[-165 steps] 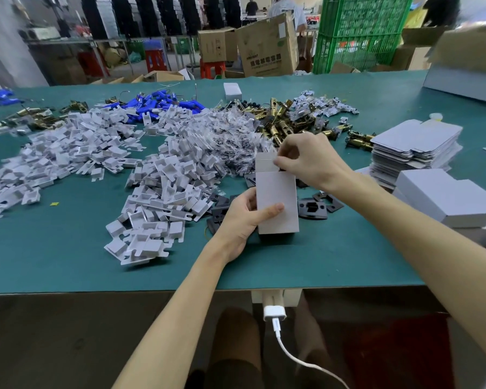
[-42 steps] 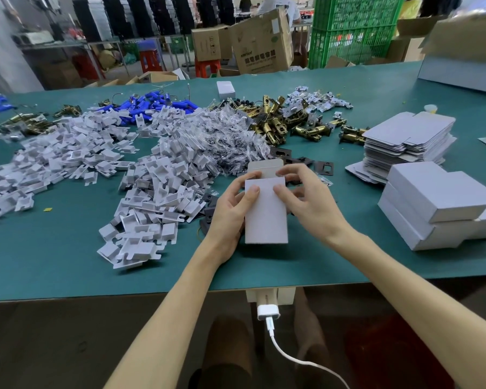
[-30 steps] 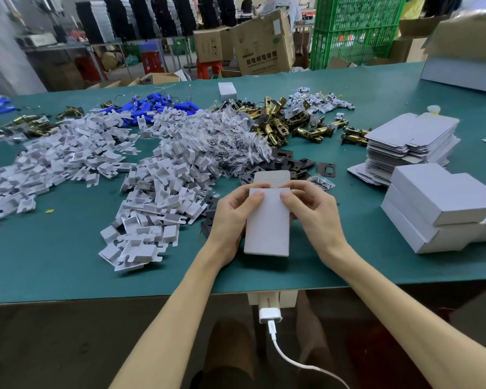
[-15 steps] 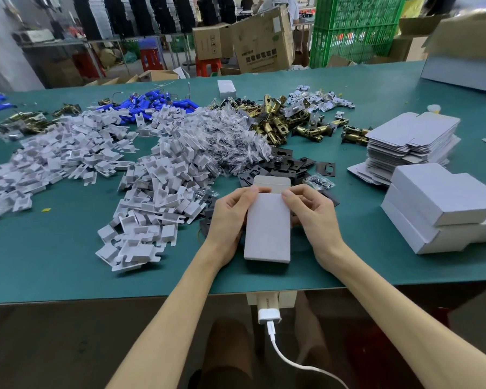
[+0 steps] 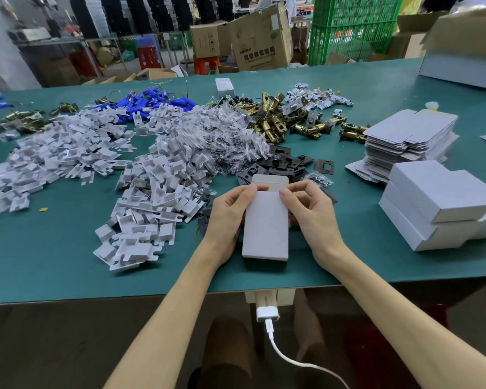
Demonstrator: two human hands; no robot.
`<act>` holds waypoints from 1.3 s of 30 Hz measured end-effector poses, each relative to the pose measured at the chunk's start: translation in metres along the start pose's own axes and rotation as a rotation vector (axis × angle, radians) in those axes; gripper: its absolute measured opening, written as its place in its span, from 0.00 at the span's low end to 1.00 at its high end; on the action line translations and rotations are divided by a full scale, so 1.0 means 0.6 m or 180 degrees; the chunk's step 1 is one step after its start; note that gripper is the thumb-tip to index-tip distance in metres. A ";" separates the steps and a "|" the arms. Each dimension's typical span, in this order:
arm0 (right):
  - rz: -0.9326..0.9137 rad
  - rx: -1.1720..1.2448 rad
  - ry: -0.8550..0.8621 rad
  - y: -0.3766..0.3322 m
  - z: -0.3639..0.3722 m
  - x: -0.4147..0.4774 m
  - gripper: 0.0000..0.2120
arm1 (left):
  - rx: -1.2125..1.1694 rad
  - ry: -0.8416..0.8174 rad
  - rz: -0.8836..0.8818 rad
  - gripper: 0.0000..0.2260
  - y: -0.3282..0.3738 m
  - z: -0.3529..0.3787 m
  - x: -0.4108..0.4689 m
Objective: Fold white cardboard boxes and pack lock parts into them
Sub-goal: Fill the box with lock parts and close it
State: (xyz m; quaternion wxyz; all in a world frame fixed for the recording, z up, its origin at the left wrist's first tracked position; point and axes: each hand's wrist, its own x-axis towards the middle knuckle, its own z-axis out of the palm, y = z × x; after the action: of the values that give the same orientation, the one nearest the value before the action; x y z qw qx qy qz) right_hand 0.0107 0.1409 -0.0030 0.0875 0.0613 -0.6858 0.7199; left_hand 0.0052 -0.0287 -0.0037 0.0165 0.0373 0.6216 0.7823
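Observation:
A small white cardboard box (image 5: 265,226) lies lengthwise near the front edge of the green table (image 5: 54,265), its far end flap (image 5: 270,182) standing open. My left hand (image 5: 227,217) grips its left side, thumb on the top edge. My right hand (image 5: 312,214) grips the right side, thumb at the flap fold. Beyond the box lie black strike plates (image 5: 286,162), brass latch bolts (image 5: 278,122) and clear bags of screws (image 5: 230,138).
White cardboard inserts (image 5: 152,192) are heaped to the left, blue parts (image 5: 149,101) behind them. A stack of flat box blanks (image 5: 410,138) and several folded white boxes (image 5: 438,203) sit at the right. Cartons and a green crate (image 5: 351,26) stand beyond the table.
Both hands have brought the box closer to the table's front edge and moved their thumbs up to the open flap. Earlier my right hand was at the box's top opening.

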 end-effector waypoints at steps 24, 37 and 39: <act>0.0081 0.0255 0.0017 0.000 -0.001 0.000 0.16 | -0.0153 0.0077 0.0357 0.17 0.003 -0.001 0.004; 0.0000 0.0229 -0.0129 0.003 -0.008 0.001 0.01 | 0.0018 0.0077 0.0063 0.17 0.007 0.005 -0.003; -0.0030 0.0212 -0.0141 0.002 -0.007 0.001 0.02 | 0.0086 0.0045 0.0039 0.25 0.008 0.005 -0.004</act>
State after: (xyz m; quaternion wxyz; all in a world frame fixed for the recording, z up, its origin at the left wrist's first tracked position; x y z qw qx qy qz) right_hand 0.0102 0.1452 -0.0041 0.0736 0.0833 -0.6629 0.7404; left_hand 0.0082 -0.0273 0.0016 0.0067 0.0357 0.6319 0.7742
